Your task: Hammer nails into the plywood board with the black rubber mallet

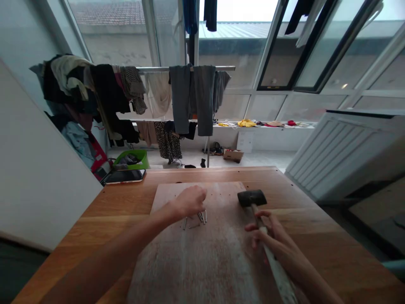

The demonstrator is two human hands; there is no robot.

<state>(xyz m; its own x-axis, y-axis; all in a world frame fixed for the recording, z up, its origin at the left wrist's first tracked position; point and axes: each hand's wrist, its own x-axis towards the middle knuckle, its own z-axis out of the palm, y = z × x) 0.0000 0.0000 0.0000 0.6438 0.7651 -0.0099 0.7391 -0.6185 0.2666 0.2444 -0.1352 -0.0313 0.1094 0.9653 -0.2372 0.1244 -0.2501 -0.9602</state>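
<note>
My right hand [274, 236] is wrapped around the pale wooden handle of a mallet [252, 197], whose black head points away from me near the board's right edge. Over the far part of a worn wooden board [202, 266], my left hand [191, 199] is closed, fingers pinched together; whatever they hold is hidden. Several loose nails [201, 217] lie on the board just below that hand, some partly covered by it. Small dark dots run in a row across the far part of the board.
The board lies on a wooden table [104, 223]. A phone [125, 176] rests at its far left corner. Beyond stand a rack with hanging clothes [182, 101], a green basin [144, 158] and a cardboard box [233, 155]. A white panelled unit [329, 147] is on the right.
</note>
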